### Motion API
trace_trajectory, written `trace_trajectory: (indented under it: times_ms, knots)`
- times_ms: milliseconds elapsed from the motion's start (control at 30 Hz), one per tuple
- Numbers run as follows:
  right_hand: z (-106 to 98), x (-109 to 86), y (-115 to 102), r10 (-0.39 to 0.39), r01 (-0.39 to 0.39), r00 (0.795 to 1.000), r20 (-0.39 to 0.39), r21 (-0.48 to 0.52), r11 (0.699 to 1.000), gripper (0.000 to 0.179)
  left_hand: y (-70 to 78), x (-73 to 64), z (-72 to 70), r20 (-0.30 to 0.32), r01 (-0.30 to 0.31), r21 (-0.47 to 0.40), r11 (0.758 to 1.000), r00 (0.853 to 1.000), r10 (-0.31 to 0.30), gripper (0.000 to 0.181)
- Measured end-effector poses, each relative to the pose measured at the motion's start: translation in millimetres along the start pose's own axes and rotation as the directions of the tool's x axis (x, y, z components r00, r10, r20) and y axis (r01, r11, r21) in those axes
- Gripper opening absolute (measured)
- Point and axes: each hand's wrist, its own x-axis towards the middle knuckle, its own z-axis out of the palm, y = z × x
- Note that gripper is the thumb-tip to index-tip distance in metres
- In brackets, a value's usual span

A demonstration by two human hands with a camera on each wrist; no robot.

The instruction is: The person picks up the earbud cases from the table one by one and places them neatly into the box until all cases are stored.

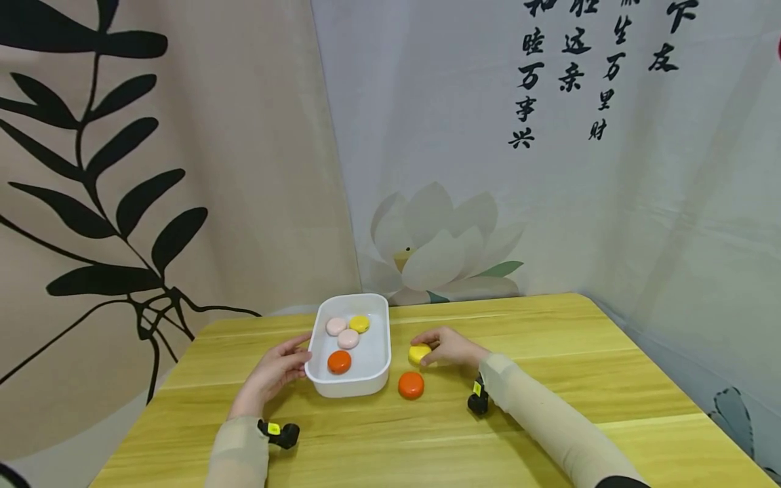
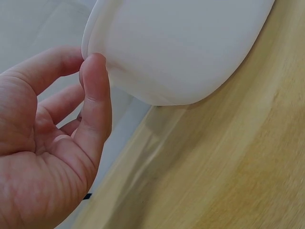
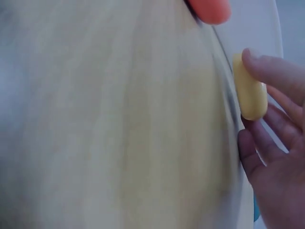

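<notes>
Two pale sleeves (image 1: 552,417), reaching in from the near side, each with a black wrist camera (image 1: 285,436) at the cuff. One wooden table (image 1: 427,447), yellowish, grain visible.

One left hand (image 1: 272,371): thumb and fingers pinching the rim of the white tray at its left side. One loose orange disc (image 1: 411,385), lying on the table just right of the tray, near corner. One right hand (image 1: 454,347): thumb and fingers clamped on a yellow disc (image 1: 417,353), which sits just beyond the loose orange one, outside the tray; whether it touches the tabletop, I cannot tell.

One white tray (image 1: 373,352), rounded corners, on the table between the hands. Contents, near to far: one orange piece (image 1: 339,362); two pale pink pieces (image 1: 348,339), close together; one yellow piece (image 1: 359,324), beside the pinks.

Behind the table: one hanging cloth (image 1: 262,135), printed with black leaves, a pale lotus and black characters.
</notes>
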Motion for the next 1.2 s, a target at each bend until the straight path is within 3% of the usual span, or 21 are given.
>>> trace_trajectory:
  times_ms: [833, 1200]
  knots:
    - [-25.4, -0.4, -21.0, -0.061, 0.057, 0.997, -0.055, -0.073, 0.996, 0.048, -0.2, 0.6, -1.9, 0.006, -0.01, -0.005, 1.0, 1.0, 0.01, 0.056]
    - [-30.4, -1.1, -31.7, -0.061, 0.06, 0.996, -0.07, -0.023, 0.998, 0.047, -1.7, 0.5, -2.4, 0.002, -0.008, -0.003, 1.0, 1.0, 0.008, 0.056]
